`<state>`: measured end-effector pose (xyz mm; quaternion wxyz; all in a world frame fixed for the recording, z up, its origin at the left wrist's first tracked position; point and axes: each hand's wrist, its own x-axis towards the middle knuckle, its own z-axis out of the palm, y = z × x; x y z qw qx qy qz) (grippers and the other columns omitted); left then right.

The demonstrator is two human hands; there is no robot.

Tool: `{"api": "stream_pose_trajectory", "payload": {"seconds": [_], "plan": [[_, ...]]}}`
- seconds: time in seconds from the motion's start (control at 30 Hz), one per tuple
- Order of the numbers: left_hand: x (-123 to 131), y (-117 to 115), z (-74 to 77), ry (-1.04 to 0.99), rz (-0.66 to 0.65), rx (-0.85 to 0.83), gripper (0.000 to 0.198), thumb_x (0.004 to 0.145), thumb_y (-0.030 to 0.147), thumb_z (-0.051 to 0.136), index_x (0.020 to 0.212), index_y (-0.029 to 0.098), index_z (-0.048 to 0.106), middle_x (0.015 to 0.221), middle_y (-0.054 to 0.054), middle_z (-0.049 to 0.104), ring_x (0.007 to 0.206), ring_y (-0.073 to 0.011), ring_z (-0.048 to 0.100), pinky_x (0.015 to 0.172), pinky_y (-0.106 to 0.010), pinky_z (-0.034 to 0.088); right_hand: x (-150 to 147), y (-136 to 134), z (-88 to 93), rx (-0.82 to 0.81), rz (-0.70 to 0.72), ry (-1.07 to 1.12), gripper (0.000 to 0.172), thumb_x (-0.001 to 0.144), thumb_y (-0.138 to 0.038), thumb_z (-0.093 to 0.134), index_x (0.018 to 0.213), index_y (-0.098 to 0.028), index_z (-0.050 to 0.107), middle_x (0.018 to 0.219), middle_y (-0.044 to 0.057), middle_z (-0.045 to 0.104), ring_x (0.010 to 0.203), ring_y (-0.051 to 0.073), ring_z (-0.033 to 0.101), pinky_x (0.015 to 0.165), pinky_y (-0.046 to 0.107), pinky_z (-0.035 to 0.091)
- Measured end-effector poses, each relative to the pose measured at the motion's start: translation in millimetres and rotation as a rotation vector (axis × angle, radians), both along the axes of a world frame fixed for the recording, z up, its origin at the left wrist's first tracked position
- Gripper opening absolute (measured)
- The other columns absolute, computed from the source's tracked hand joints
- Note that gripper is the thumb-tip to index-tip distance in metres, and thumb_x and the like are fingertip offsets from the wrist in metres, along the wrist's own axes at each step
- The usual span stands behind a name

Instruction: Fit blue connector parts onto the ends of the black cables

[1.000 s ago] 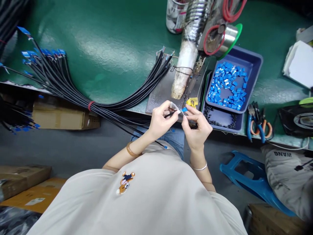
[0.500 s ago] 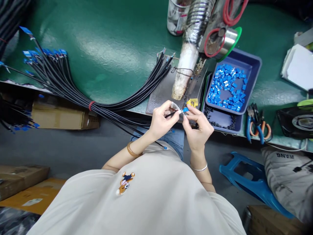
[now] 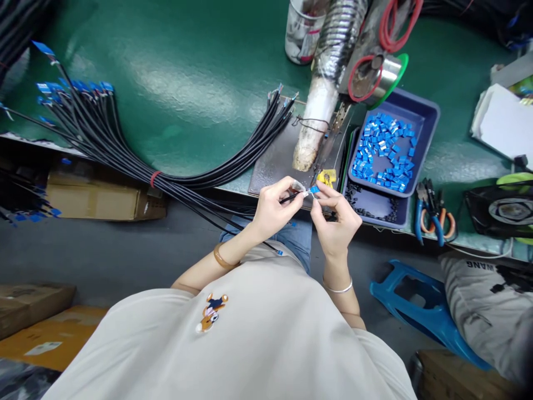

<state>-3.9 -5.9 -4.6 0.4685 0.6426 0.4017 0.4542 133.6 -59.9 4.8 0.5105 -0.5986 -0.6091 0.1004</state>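
Nearest is a pale shirt [image 3: 258, 339] with an embroidered bear [image 3: 213, 312] on its front. Beyond it, over the bench edge, the two hands almost meet. The left hand [image 3: 275, 206] has thumb and forefinger pinched closed on the end of a black cable [image 3: 288, 198]. The right hand [image 3: 336, 219] has its fingers curled, thumb and forefinger slightly apart beside the blue connector [image 3: 314, 189] at that cable's tip; whether it grips the connector or a thin wire, I cannot tell. Right of the hands, pliers [image 3: 428, 208] lie at the edge of the bench [image 3: 187, 72]. A yellow piece [image 3: 327, 177] sits just past the fingers, near the tip of a duct [image 3: 310, 125]. Farther right, a tray [image 3: 425, 119] holds loose blue pieces [image 3: 385, 153]. To the left curves a bundle of black cables [image 3: 125, 153], bound by a red tie [image 3: 154, 179]. Farthest back stands a clear cup [image 3: 300, 39].
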Motion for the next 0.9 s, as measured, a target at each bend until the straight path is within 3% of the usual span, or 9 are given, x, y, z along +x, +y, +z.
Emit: {"api": "stream_pose_trajectory", "payload": {"seconds": [0.13, 0.43, 0.77, 0.9], "plan": [[-1.1, 0.7, 1.1, 0.065, 0.018, 0.117, 0.005, 0.084, 0.017, 0.063, 0.081, 0.016, 0.06, 0.071, 0.003, 0.059, 0.054, -0.0047, 0.044, 0.051, -0.018, 0.034, -1.2, 2.2, 2.0, 0.029, -0.011, -0.027, 0.007, 0.087, -0.017, 0.065, 0.083, -0.022, 0.063, 0.116, 0.006, 0.075, 0.091, 0.019, 0.076, 0.087, 0.037, 0.065], [-1.7, 3.9, 6.4, 0.09, 0.035, 0.143, 0.004, 0.086, 0.018, 0.06, 0.082, 0.017, 0.06, 0.071, 0.001, 0.06, 0.057, -0.0064, 0.049, 0.054, -0.019, 0.037, -2.8, 7.1, 10.8, 0.051, -0.045, -0.106, 0.009, 0.086, -0.019, 0.066, 0.079, -0.022, 0.064, 0.11, 0.006, 0.077, 0.095, 0.02, 0.076, 0.087, 0.038, 0.065], [-3.6, 1.8, 6.2, 0.116, 0.0, 0.124, 0.01, 0.084, 0.016, 0.061, 0.076, 0.017, 0.055, 0.061, 0.006, 0.049, 0.051, -0.0052, 0.041, 0.05, -0.02, 0.031, 1.6, 2.5, 3.6, 0.061, -0.007, -0.15, 0.01, 0.085, -0.013, 0.067, 0.086, -0.022, 0.062, 0.112, 0.006, 0.077, 0.093, 0.019, 0.076, 0.083, 0.032, 0.063], [-4.6, 1.7, 6.9, 0.023, -0.048, -0.014, 0.005, 0.083, 0.017, 0.062, 0.081, 0.017, 0.058, 0.063, 0.005, 0.053, 0.05, -0.0042, 0.042, 0.05, -0.019, 0.032, 1.2, 1.7, 3.1, 0.071, -0.046, -0.176, 0.008, 0.087, -0.015, 0.065, 0.088, -0.023, 0.066, 0.104, 0.004, 0.078, 0.096, 0.018, 0.075, 0.08, 0.031, 0.062]]}}
